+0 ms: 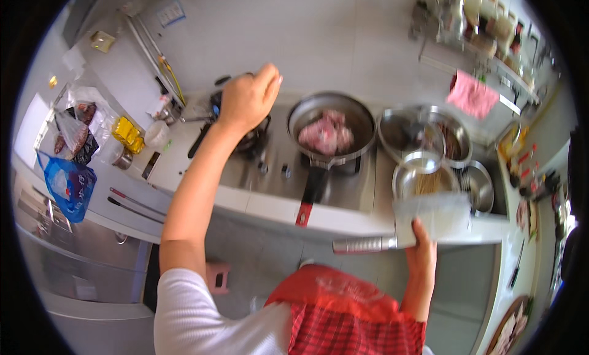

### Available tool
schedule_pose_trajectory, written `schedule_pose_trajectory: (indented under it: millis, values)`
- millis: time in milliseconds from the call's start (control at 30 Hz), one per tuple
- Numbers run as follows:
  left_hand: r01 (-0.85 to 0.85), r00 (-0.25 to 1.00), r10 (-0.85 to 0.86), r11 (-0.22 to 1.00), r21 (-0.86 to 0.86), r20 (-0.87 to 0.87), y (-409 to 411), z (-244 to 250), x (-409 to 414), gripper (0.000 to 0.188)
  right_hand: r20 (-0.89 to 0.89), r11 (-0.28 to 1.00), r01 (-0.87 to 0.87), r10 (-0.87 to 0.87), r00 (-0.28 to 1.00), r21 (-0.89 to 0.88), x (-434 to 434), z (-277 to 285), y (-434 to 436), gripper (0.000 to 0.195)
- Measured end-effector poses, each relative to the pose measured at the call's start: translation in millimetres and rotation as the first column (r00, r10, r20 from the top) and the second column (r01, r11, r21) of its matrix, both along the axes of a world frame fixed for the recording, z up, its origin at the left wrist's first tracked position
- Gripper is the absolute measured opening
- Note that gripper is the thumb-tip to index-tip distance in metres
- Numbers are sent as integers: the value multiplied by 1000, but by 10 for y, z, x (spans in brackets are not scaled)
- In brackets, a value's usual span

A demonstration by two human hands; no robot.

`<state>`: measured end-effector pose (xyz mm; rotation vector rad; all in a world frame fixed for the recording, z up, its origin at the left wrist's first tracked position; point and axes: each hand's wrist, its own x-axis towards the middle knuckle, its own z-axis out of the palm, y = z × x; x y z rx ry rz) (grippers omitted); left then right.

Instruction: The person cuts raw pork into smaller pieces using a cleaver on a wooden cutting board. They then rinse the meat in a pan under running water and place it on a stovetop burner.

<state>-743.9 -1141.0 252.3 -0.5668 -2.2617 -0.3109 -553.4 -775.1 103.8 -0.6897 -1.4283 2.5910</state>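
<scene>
My left hand (250,99) is raised over the left side of the gas stove (271,184), its fingers curled closed. Nothing shows in it. In my right hand (421,247) is a cleaver (435,214), gripped by its broad blade. The metal handle (366,244) points left, and motion blurs the blade. On the right burner sits a frying pan (331,97) holding pieces of raw meat (326,132). Its black and red handle (315,189) points towards me.
Several steel bowls (485,187) crowd the counter right of the stove, by the sink. A pan lid (407,134) leans over them. Bottles (474,10) line a wall shelf. Bags, including a blue one (69,184), lie left. A board with sliced food (508,327) sits at lower right.
</scene>
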Motion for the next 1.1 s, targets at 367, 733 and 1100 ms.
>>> schedule_pose_trajectory:
  millis: [367, 733, 1100]
  values:
    - [10, 489, 497, 818, -575, 717, -434, -3026, -584, 61, 252, 964, -145, 86, 964, 225, 108, 197, -242, 49]
    - [-418, -366, 248, 817, -396, 897, -1222, -3865, -1308, 43, -143, 937, -215, 261, 955, 276, 130, -245, -331, 28]
    - [-763, -151, -201, 646, 15, 968, 618, -2883, -624, 19, -290, 972, -59, 126, 949, 229, 28, -663, -310, 31]
